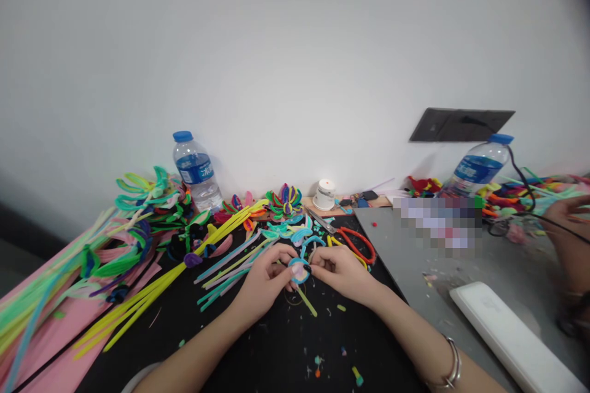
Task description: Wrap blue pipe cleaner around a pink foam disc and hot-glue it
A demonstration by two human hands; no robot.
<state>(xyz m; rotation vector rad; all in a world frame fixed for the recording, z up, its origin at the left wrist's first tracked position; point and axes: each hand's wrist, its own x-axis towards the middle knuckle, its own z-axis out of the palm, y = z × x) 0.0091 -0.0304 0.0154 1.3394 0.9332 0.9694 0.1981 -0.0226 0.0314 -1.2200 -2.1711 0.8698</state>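
Between my two hands, above the black mat, is a small round pipe-cleaner piece with a blue rim and a pale pink middle. My left hand pinches its left side between thumb and fingers. On the opposite edge, the thumb and forefinger of my right hand are pressed against it. A blue pipe cleaner curls up from the piece, and a yellow-green stem hangs below. Scissors with red handles lie just beyond my right hand. Loose teal and lilac pipe cleaners lie left of my left hand.
Finished pipe-cleaner flowers and yellow bundles crowd the left side. Water bottles stand at the back left and back right. A white cup is by the wall. A white oblong case and another person's hand are at right.
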